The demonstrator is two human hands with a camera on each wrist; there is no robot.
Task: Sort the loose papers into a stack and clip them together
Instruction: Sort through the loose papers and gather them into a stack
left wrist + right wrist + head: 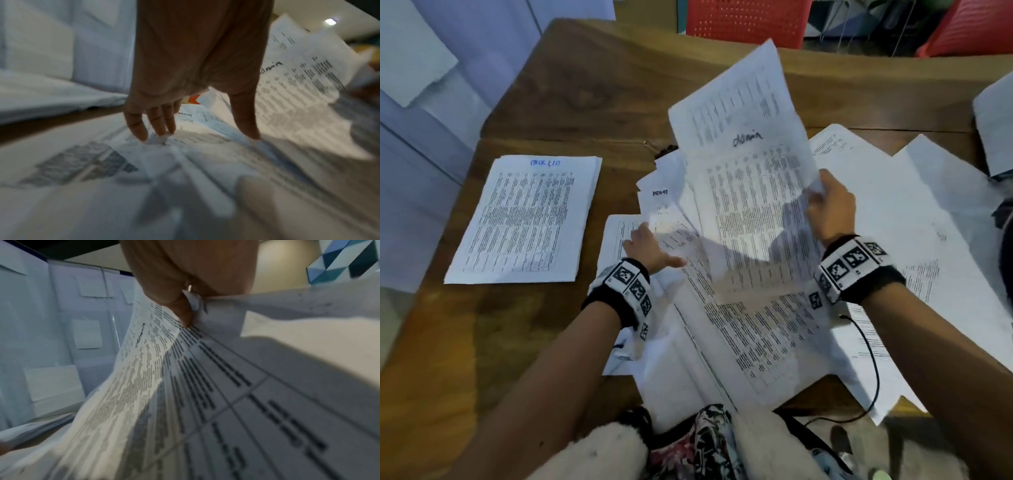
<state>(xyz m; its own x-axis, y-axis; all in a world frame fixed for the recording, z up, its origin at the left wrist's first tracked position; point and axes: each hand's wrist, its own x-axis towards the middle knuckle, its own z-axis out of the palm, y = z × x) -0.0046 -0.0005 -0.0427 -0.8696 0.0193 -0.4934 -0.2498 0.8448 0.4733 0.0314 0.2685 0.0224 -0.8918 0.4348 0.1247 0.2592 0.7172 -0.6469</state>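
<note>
I see loose papers (756, 342) spread across the lower middle of the head view. My left hand (650, 250) rests on them, fingers (137, 128) straight. My right hand (832, 209) pinches a lifted sheet (750, 178) by its edge. Paper is light, floppy, and slides easily, so edges are best. The stack (524, 219) lies at left. I see no clear clip; small dark bits at the far edge are too blurry.

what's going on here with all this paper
A person is sorting printed white sheets on a brown wooden table. The right hand pinches a lifted sheet with "admin" handwritten on it, while the left hand presses its fingers on the loose overlapping pile. A squared-up stack headed "task list" lies to the left. Nothing is clipped yet.
</note>
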